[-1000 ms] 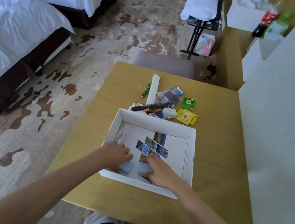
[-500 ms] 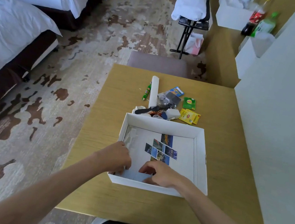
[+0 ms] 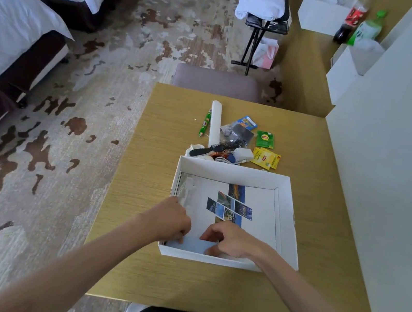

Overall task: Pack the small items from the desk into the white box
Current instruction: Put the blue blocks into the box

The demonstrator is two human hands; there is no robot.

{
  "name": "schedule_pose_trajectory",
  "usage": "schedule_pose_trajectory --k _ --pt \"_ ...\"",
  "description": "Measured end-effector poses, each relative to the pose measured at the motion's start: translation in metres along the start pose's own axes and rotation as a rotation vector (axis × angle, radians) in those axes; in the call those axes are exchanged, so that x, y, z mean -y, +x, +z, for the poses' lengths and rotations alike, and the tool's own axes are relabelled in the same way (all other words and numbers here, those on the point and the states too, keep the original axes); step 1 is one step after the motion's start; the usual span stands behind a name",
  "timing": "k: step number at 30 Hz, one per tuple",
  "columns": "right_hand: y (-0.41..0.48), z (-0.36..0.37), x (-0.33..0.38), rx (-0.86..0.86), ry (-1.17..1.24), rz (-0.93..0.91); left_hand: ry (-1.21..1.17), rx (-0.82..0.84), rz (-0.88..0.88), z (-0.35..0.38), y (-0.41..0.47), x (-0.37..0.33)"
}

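Note:
The open white box (image 3: 234,173) lies on the wooden desk (image 3: 166,127), with a printed sheet on its floor. My left hand (image 3: 170,222) and my right hand (image 3: 229,237) are both inside the box at its near wall, each pinching an end of a pale blue flat packet (image 3: 195,245) that lies along that wall. Beyond the box sits a heap of small items: a long white tube (image 3: 215,123), a green pen (image 3: 205,125), a black comb (image 3: 208,150), a white charger (image 3: 242,155), a green tea bag (image 3: 265,139) and yellow tea bags (image 3: 265,158).
A grey stool (image 3: 216,81) stands at the desk's far edge. A white wall (image 3: 400,161) borders the desk on the right. Beds (image 3: 11,22) are at the left, a luggage rack (image 3: 263,15) and bottles (image 3: 355,17) farther back.
Both hands brought two pale blue pieces together and drew them back against the box's near wall. The view has shifted slightly, so the box appears more to the right.

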State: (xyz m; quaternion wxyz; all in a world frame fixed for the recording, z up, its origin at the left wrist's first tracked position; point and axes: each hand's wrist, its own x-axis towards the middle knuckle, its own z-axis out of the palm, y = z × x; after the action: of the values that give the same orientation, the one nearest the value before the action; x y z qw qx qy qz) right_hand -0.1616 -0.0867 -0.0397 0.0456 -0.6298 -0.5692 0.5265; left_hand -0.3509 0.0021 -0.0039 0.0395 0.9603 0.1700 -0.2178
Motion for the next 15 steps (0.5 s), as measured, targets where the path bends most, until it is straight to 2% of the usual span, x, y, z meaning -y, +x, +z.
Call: schedule_pose_trajectory --k 3,7,10,15 --pt "-0.002 0.003 0.004 -0.014 -0.031 -0.045 -0.038 -0.019 0.018 -0.001 -0.001 0.001" --pt "-0.008 -0.003 0.004 -0.024 -0.077 -0.099 -0.220 -0.058 -0.028 -0.019 0.002 0.005" --pt "-0.016 -0.020 0.000 -0.090 -0.041 -0.154 -0.251 -0.195 -0.071 -0.033 0.004 0.012" --pt "-0.030 -0.065 -0.002 -0.327 0.149 -0.203 -0.386 -0.457 -0.191 -0.040 0.012 0.021"
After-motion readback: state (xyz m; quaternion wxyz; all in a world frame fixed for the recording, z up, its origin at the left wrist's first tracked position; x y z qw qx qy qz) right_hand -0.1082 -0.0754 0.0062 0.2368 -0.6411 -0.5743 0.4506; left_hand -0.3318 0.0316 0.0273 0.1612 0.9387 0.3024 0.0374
